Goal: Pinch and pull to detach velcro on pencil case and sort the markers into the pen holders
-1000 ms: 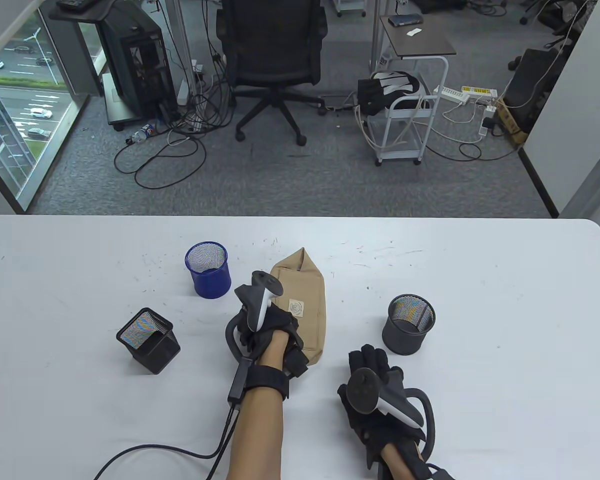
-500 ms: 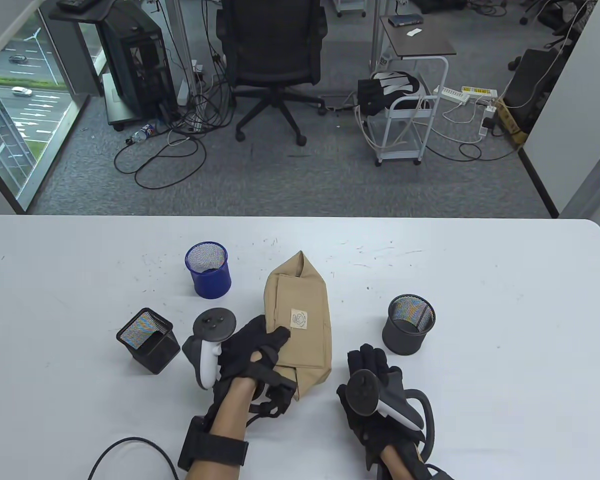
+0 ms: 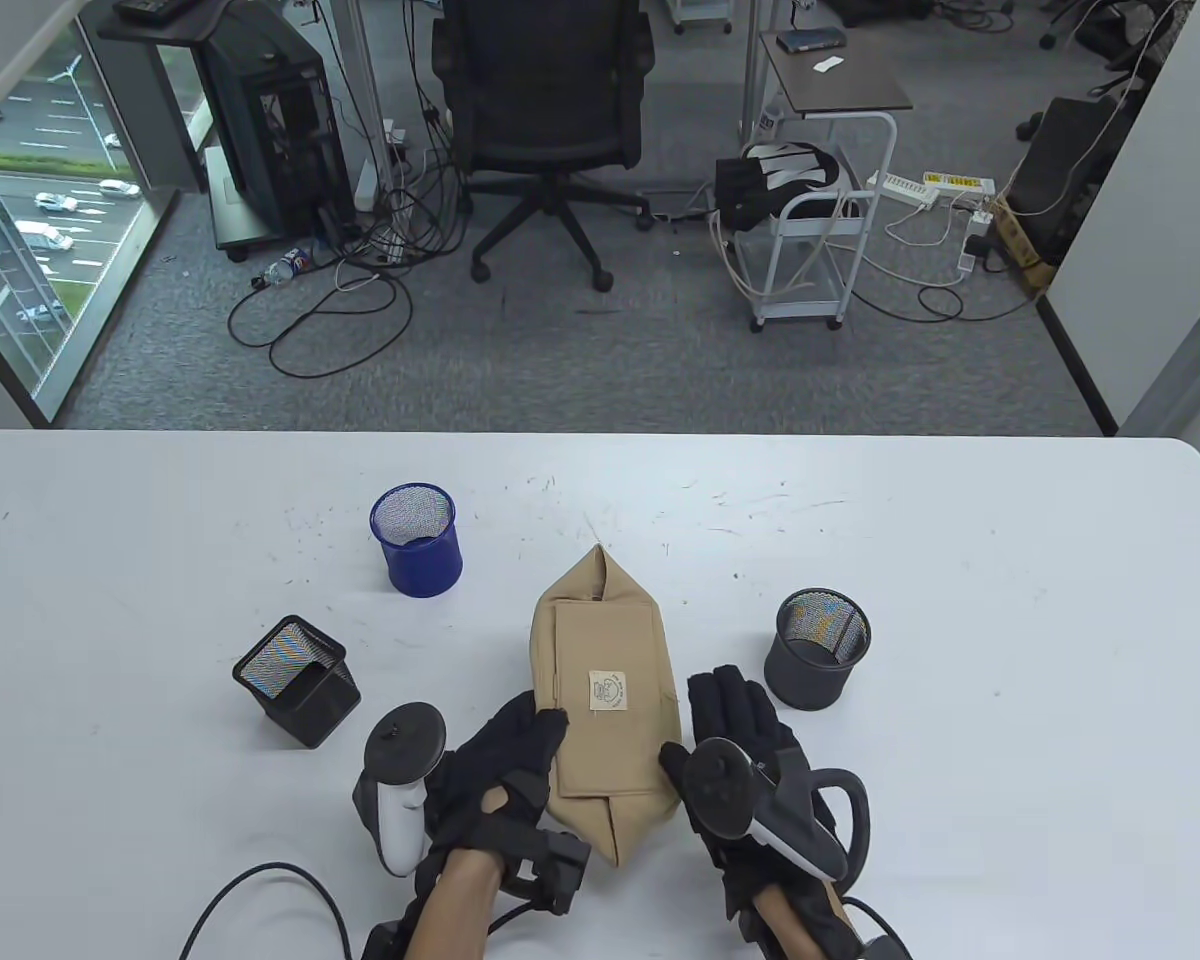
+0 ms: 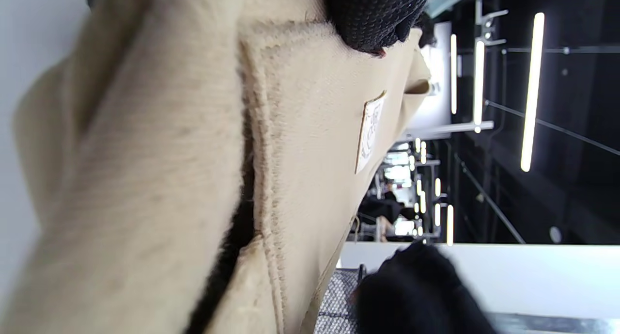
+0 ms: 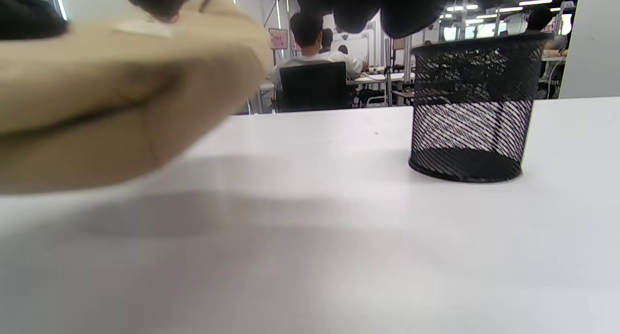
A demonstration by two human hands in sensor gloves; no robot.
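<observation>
Pencil case (image 3: 605, 700) flat on worktop (image 3: 1010, 560), flap up, between both hands, probably squared for the velcro pull | left hand (image 3: 505, 770) grip: fingers laid straight on case's left edge, nothing pinched | right hand (image 3: 750, 760) grip: relaxed open beside right edge, contact unclear | holders well apart.

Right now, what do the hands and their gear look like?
Left hand: black textured glove, bare forearm, white-handled tracker with black disc head, black cable trailing on the table. Right hand: same black glove, grey-and-white tracker with black ring.
</observation>
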